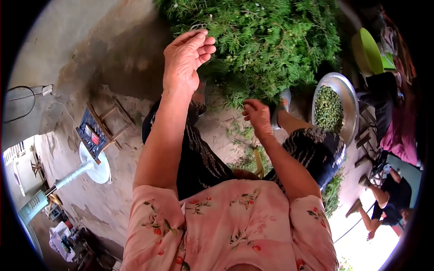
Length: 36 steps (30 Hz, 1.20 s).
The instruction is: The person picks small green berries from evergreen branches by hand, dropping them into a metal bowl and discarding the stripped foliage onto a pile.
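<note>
My left hand (185, 61) is raised at the near side of a big heap of green conifer branches (271, 40). Its thumb and fingers are pressed together in a pinch; whatever may be between them is too small to make out. Lower down, in front of my knees, my right hand (258, 118) has its fingers curled in, just below the heap's lower edge. What it holds, if anything, is hidden. To the right stands a metal basin (351, 101) with many small green cones or berries (328, 109) in it.
A green tub (367, 52) stands at the upper right. Another person in a magenta garment (401, 142) sits beside the basin, and a further person (391, 196) is lower right. On the left are a wooden stool (101, 128) holding a phone-like object and a standing fan (68, 178).
</note>
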Motion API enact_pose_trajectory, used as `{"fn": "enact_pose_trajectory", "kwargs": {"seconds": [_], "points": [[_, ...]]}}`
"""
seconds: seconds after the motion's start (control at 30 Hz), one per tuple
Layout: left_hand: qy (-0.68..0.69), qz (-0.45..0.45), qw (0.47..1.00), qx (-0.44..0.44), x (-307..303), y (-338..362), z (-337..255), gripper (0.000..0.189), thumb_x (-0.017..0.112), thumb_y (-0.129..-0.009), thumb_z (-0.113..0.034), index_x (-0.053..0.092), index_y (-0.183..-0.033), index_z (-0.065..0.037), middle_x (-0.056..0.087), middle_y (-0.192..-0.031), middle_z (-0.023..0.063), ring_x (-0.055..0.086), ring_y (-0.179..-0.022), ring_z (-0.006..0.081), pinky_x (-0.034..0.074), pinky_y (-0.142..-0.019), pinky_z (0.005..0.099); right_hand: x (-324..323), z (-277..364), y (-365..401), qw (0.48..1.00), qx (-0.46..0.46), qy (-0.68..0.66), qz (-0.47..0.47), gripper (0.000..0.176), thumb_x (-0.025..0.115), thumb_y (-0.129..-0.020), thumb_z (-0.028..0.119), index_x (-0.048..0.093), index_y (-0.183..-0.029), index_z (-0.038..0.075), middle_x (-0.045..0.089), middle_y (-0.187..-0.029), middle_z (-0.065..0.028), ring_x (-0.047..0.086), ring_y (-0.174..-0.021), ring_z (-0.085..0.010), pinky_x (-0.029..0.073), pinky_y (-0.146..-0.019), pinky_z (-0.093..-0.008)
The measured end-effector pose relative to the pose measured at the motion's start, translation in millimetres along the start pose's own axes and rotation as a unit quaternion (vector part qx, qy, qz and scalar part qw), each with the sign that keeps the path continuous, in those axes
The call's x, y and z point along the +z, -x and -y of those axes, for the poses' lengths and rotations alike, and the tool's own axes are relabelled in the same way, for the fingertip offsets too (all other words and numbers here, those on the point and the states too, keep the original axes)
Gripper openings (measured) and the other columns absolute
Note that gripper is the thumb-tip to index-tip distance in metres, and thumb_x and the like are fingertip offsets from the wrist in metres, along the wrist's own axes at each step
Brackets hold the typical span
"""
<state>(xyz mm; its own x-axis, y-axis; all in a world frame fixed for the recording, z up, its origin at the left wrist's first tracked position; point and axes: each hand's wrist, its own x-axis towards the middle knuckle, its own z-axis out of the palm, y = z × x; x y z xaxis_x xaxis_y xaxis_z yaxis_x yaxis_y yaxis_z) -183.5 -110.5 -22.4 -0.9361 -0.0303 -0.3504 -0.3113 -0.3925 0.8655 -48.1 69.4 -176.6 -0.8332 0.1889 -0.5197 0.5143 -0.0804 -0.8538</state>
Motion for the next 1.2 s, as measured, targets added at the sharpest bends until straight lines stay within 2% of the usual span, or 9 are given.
{"fn": "enact_pose_trajectory", "kwargs": {"seconds": [0.1, 0.2, 0.43, 0.53, 0.57, 0.83, 0.97, 1.0, 1.2], "points": [[0.006, -0.036, 0.999, -0.006, -23.5, -13.5, 5.0, 0.016, 0.062, -0.083, -0.012, 0.063, -0.097, -0.004, 0.065, -0.086, 0.0076, 0.061, -0.074, 0.0138, 0.047, -0.067, 0.0242, 36.3, -32.4, -28.7, 0.998, 0.038, 0.030, 0.048, 0.017, 0.057, -0.080, 0.005, 0.062, -0.095, 0.001, 0.062, -0.076, -0.0067, 0.059, -0.062, -0.0139, 0.047, -0.054, -0.0268], [0.041, -0.064, 0.997, -0.033, -35.6, -17.1, 3.9, 0.016, 0.059, -0.086, -0.013, 0.061, -0.098, -0.003, 0.065, -0.085, 0.0068, 0.060, -0.072, 0.0127, 0.046, -0.066, 0.0237, 64.5, -69.8, -61.8, 0.973, -0.109, 0.187, 0.081, 0.021, 0.057, -0.075, 0.005, 0.060, -0.095, 0.000, 0.062, -0.088, -0.0169, 0.060, -0.083, -0.0290, 0.047, -0.073, -0.0356], [0.072, -0.059, 0.995, -0.045, -43.0, -17.9, -10.0, 0.020, 0.054, -0.088, -0.012, 0.058, -0.104, -0.001, 0.064, -0.086, 0.0063, 0.058, -0.071, 0.0113, 0.046, -0.066, 0.0226, 94.2, -136.7, -140.7, 0.896, -0.204, 0.390, 0.067, 0.042, 0.060, -0.074, 0.006, 0.053, -0.115, 0.005, 0.060, -0.098, -0.0207, 0.058, -0.089, -0.0360, 0.046, -0.077, -0.0386], [0.091, -0.060, 0.992, -0.055, -48.1, -17.3, -12.9, 0.022, 0.053, -0.088, -0.010, 0.057, -0.107, 0.000, 0.063, -0.088, 0.0062, 0.057, -0.071, 0.0116, 0.046, -0.067, 0.0233, 74.1, -154.5, -165.1, 0.904, -0.090, 0.413, -0.068, 0.046, 0.060, -0.075, 0.008, 0.051, -0.120, 0.007, 0.061, -0.094, -0.0224, 0.059, -0.087, -0.0387, 0.046, -0.076, -0.0420], [0.099, -0.062, 0.992, -0.045, -50.4, -16.9, -12.4, 0.023, 0.052, -0.089, -0.010, 0.056, -0.108, 0.001, 0.063, -0.088, 0.0071, 0.057, -0.070, 0.0122, 0.046, -0.067, 0.0233, 68.9, -137.0, -167.2, 0.891, 0.066, 0.446, -0.057, 0.048, 0.059, -0.077, 0.008, 0.049, -0.124, 0.009, 0.061, -0.091, -0.0236, 0.059, -0.084, -0.0390, 0.046, -0.075, -0.0434], [0.117, -0.040, 0.991, -0.044, -57.3, -14.7, -13.9, 0.027, 0.048, -0.091, -0.011, 0.050, -0.114, 0.004, 0.060, -0.090, 0.0089, 0.055, -0.074, 0.0149, 0.045, -0.067, 0.0259, 75.9, -144.5, -172.6, 0.832, 0.048, 0.546, -0.078, 0.055, 0.051, -0.080, 0.008, 0.039, -0.132, 0.012, 0.063, -0.085, -0.0186, 0.061, -0.080, -0.0360, 0.049, -0.072, -0.0420], [0.120, -0.020, 0.991, -0.049, -57.6, -15.3, -13.5, 0.028, 0.045, -0.092, -0.011, 0.049, -0.115, 0.005, 0.059, -0.091, 0.0098, 0.055, -0.074, 0.0158, 0.045, -0.068, 0.0263, 88.6, -174.2, -160.2, 0.843, -0.092, 0.528, -0.044, 0.062, 0.050, -0.074, -0.001, 0.036, -0.133, 0.013, 0.044, -0.126, -0.0216, 0.051, -0.105, -0.0382, 0.046, -0.083, -0.0419], [0.115, -0.020, 0.992, -0.057, -57.4, -15.1, -14.1, 0.028, 0.045, -0.092, -0.011, 0.048, -0.115, 0.005, 0.059, -0.091, 0.0104, 0.055, -0.074, 0.0160, 0.045, -0.068, 0.0263, 93.2, -150.3, -154.0, 0.867, -0.025, 0.498, 0.012, 0.067, 0.050, -0.070, -0.005, 0.036, -0.133, 0.014, 0.032, -0.136, -0.0203, 0.044, -0.113, -0.0400, 0.044, -0.088, -0.0412], [0.114, -0.036, 0.990, -0.076, -53.6, -12.4, -17.1, 0.028, 0.044, -0.093, -0.012, 0.047, -0.115, 0.005, 0.058, -0.089, 0.0114, 0.053, -0.072, 0.0167, 0.044, -0.067, 0.0268, 80.3, -153.7, -175.9, 0.865, -0.155, 0.476, 0.032, 0.067, 0.047, -0.071, -0.007, 0.034, -0.134, 0.010, 0.029, -0.139, -0.0210, 0.039, -0.120, -0.0398, 0.040, -0.094, -0.0413]]}}
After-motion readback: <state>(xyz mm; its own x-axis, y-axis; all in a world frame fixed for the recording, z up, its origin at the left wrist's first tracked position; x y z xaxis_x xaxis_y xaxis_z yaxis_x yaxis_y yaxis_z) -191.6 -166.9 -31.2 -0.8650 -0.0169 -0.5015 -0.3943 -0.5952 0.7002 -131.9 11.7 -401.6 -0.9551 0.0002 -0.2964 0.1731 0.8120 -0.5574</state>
